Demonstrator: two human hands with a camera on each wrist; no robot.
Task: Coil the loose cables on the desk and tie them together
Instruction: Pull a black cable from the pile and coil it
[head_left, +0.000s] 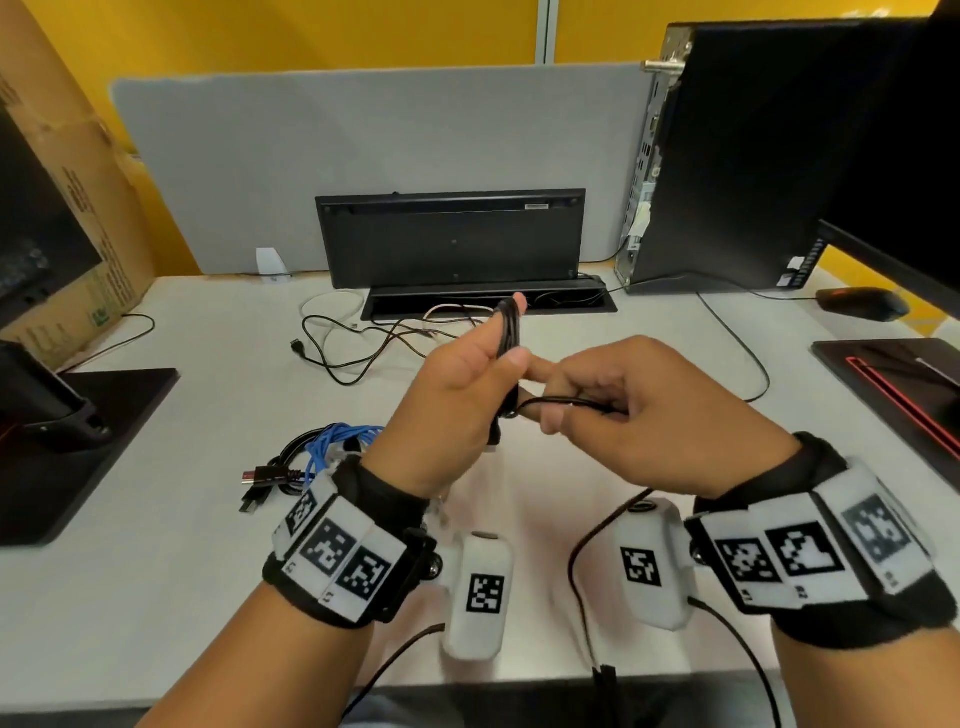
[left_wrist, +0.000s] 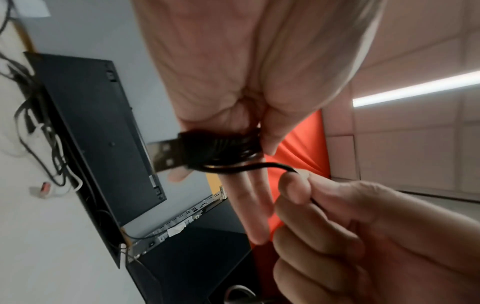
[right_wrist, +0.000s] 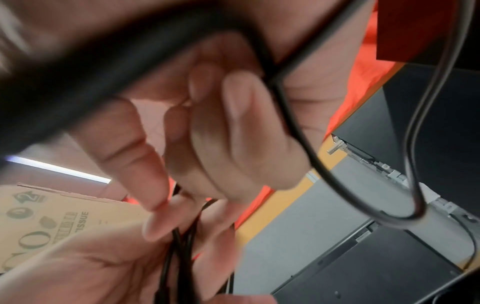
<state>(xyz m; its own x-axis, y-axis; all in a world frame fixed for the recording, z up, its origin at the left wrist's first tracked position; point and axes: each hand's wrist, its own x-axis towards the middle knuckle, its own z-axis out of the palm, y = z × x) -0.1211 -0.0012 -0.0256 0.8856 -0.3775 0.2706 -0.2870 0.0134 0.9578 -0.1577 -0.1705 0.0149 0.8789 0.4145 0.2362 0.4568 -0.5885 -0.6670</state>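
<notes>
Seen from the head: left hand (head_left: 457, 410) raised over the counter (head_left: 208, 519), clenched round a black cable coil (head_left: 510, 332) held upright; right hand (head_left: 639, 410) pinching the cable's loose end (head_left: 566, 401), stretched sideways at the foot of the coil. Bundled blue and black cables (head_left: 317, 457) lying near left; more loose cables (head_left: 353, 338) tangled at the far middle by the keyboard (head_left: 452, 236).

From the left wrist: USB plug (left_wrist: 166, 154) sticking out left of the coil, end looped under it, pinched just right.

From the right wrist: blurred, black strands running between fingers (right_wrist: 241, 131); grip there hard to judge.

Likely risk: coil springing apart if the clench loosens while wrapping; end slipping from so slight a pinch; plug snagging the wrap.
</notes>
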